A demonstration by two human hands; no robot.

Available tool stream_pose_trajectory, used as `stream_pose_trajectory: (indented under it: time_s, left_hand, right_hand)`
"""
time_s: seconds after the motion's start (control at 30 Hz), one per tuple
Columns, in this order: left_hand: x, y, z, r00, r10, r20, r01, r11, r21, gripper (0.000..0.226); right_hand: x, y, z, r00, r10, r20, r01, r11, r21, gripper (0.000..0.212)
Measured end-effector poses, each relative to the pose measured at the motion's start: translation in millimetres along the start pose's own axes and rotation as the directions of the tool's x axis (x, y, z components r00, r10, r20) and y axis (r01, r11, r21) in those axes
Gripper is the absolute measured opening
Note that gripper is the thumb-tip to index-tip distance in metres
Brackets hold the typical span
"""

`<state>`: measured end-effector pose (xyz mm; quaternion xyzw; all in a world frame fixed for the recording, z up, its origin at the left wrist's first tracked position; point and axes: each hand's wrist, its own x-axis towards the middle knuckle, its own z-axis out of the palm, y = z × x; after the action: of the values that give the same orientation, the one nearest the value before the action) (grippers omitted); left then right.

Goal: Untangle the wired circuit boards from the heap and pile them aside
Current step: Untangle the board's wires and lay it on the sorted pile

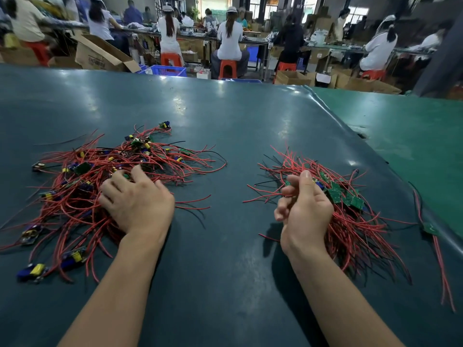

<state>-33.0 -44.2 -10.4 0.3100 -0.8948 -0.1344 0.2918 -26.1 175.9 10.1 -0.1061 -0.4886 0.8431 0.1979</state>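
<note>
Head | left hand on heap | right hand beside pile

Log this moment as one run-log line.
left hand: reaching into tangled heap | right hand: loosely curled beside sorted pile, grip unclear | stray wired board: table's right edge

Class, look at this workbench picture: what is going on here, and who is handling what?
A person is sorting wired circuit boards on a dark green table. The left hand rests, fingers spread, on the tangled heap of red-wired boards. The right hand, fingers loosely curled, sits at the neater pile on the right, where green boards lie stacked with their wires fanned out. Whether it pinches a wire is unclear. One stray board lies apart, near the table's right edge. Other workers sit at benches behind.
</note>
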Motion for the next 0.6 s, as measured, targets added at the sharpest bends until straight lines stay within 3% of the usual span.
stream_pose_trajectory:
  time_s: [0.17,0.33,0.47,0.6]
  left_hand:
    - [7.1,-6.3,1.6,0.998,-0.022,0.056,0.014,0.992,0.128,0.035]
    - [12.8,-9.5,-1.8,0.998,-0.007,0.062,0.001,0.995,0.1,0.022]
    - [15.4,-12.5,-3.8,0.999,0.002,0.037,-0.003,1.0,0.027,0.019]
    - [9.0,-7.0,-7.3,0.993,0.034,-0.11,-0.05,0.988,-0.148,0.017]
  right_hand:
    - [-7.7,12.4,0.5,0.978,-0.003,0.207,0.059,0.962,-0.266,0.026]
    - [-14.7,21.6,0.5,0.902,-0.105,0.419,0.328,0.797,-0.507,0.026]
    - [-12.8,21.1,-1.5,0.9,-0.109,0.423,0.34,0.782,-0.522,0.026]
    - [-10.5,20.3,-1.5,0.913,-0.102,0.396,0.315,0.792,-0.523,0.027]
